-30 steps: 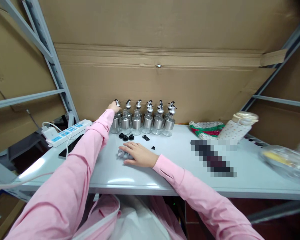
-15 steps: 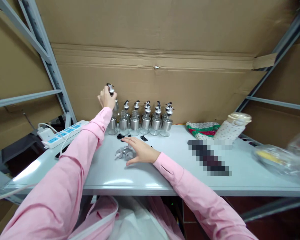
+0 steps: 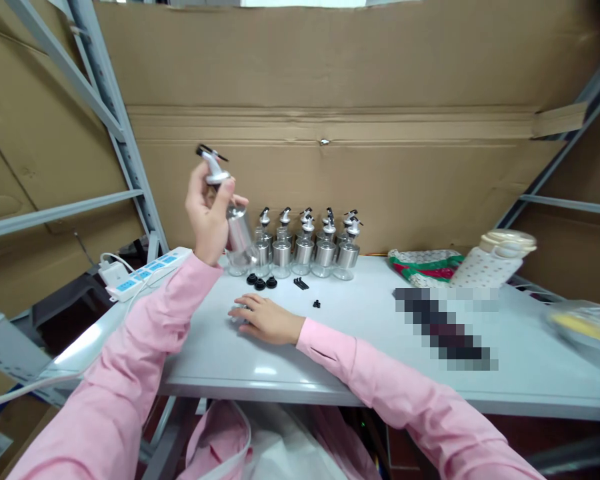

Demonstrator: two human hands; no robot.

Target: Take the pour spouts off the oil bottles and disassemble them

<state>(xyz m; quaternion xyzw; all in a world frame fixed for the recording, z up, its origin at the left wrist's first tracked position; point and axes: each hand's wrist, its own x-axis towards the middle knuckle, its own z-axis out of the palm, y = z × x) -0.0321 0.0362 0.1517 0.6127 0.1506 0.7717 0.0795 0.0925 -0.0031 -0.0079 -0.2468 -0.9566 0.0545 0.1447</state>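
Note:
Lifted above the table at the left, a glass oil bottle with a steel sleeve (image 3: 240, 230) hangs tilted from my left hand (image 3: 207, 213). My fingers close round its neck, just under the silver pourer spout (image 3: 214, 168) with its black lever. My right hand (image 3: 267, 320) lies low over the tabletop, palm down with fingers stretched out, covering silver pourer parts that are almost wholly hidden. Beyond it stand rows of similar bottles (image 3: 304, 253), several topped with pourers. Black round stoppers (image 3: 261, 283) sit between that hand and the bottles.
Small black levers (image 3: 301, 283) and tiny black pieces (image 3: 317, 304) lie on the table (image 3: 370, 360). A white power strip (image 3: 150, 272) is at the left. On the right are a patterned cloth (image 3: 425, 263), a white flask (image 3: 490, 260) and a plastic-wrapped item (image 3: 587, 330). Cardboard (image 3: 355, 180) walls the back.
My left hand has brought the bottle up and nearer, away from the back row. My right hand has lowered over the silver parts, hiding them. The view has shifted slightly.

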